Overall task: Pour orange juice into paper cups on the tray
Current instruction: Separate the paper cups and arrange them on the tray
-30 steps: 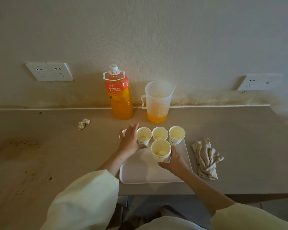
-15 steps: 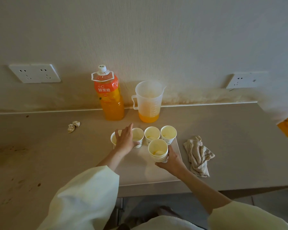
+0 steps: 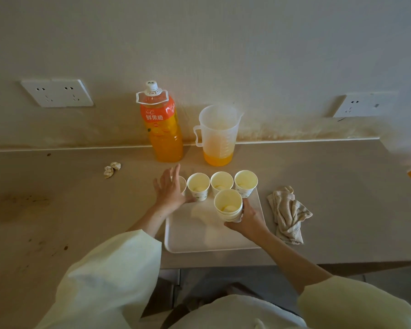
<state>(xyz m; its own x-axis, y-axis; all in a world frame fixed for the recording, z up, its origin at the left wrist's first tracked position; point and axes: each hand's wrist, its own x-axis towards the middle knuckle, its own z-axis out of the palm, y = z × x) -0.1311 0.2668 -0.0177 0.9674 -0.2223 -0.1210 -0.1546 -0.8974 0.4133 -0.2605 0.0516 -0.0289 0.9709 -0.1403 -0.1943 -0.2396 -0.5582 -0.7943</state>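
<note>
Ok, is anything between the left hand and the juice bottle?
Nothing visible. The left hand sits at the leftmost cup on the tray, and the counter between it and the juice bottle behind is bare. The jug stands off to the right.

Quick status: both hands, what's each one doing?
Left hand: open, fingers spread beside the leftmost cup.
Right hand: closed, holding the cup stack.

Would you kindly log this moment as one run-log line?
left hand: open beside cup row | right hand: holding cup stack over tray | juice: unpoured
</note>
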